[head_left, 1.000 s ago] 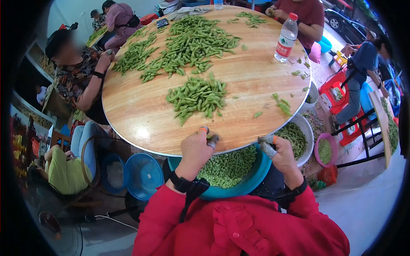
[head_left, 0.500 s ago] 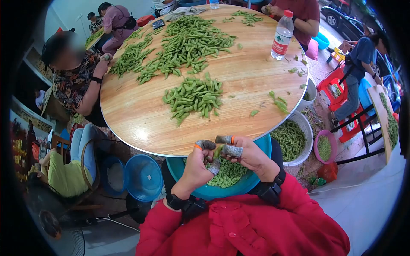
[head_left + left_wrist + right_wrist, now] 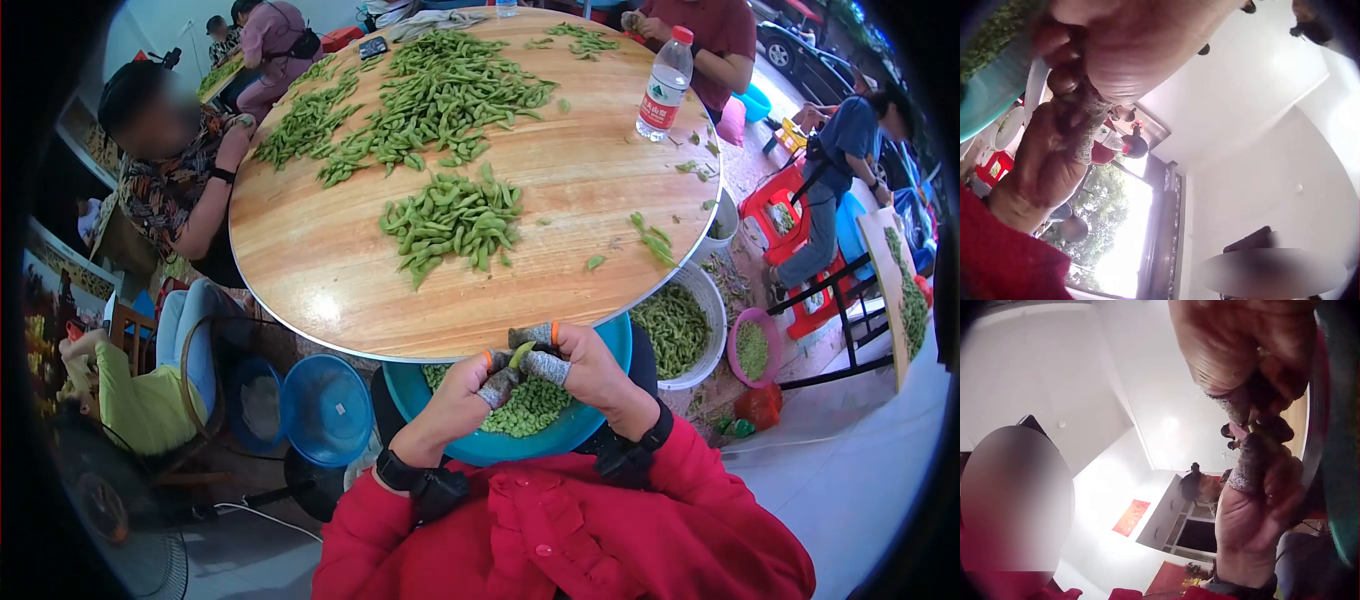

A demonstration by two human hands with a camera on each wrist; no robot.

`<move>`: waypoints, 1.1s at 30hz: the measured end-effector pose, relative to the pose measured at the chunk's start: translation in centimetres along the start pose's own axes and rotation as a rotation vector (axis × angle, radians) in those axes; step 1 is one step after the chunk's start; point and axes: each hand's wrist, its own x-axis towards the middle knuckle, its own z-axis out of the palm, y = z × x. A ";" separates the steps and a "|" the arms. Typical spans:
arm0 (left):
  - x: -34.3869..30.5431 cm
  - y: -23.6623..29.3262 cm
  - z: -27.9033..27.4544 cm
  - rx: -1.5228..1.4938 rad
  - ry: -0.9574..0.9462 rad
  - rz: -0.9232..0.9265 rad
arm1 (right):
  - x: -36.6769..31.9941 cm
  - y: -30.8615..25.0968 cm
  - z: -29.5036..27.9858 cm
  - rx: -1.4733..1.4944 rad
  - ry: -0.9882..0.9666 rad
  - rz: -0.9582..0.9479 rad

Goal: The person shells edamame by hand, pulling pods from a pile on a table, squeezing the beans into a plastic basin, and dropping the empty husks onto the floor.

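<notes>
Grips (image 3: 456, 396) on pod (image 3: 521, 352) at table edge (image 3: 420, 357)

Pod-shelling workplace — shared table (image 3: 330, 270) (edamame heaps (image 3: 450, 225)).

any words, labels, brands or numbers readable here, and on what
Nothing here can be read clearly.
Water bottle: its red label carries white print, too small to read.
Red sign on the wall in the right wrist view: blurred, unreadable.
</notes>
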 end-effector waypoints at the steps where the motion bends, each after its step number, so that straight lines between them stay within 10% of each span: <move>1: -0.1 -0.2 0.1 -0.063 0.010 0.001 | -0.1 -0.3 0.2 -0.007 0.020 0.000; 11: -0.1 -1.6 1.0 0.422 0.292 0.364 | -1.2 1.3 -0.9 0.142 -0.006 0.286; 17: 0.0 -1.3 1.5 1.026 0.325 0.310 | -1.7 0.0 -0.2 0.068 0.040 0.217; 33: -0.2 -1.0 1.9 1.372 0.305 0.509 | -1.2 1.0 0.0 -0.075 0.083 0.117</move>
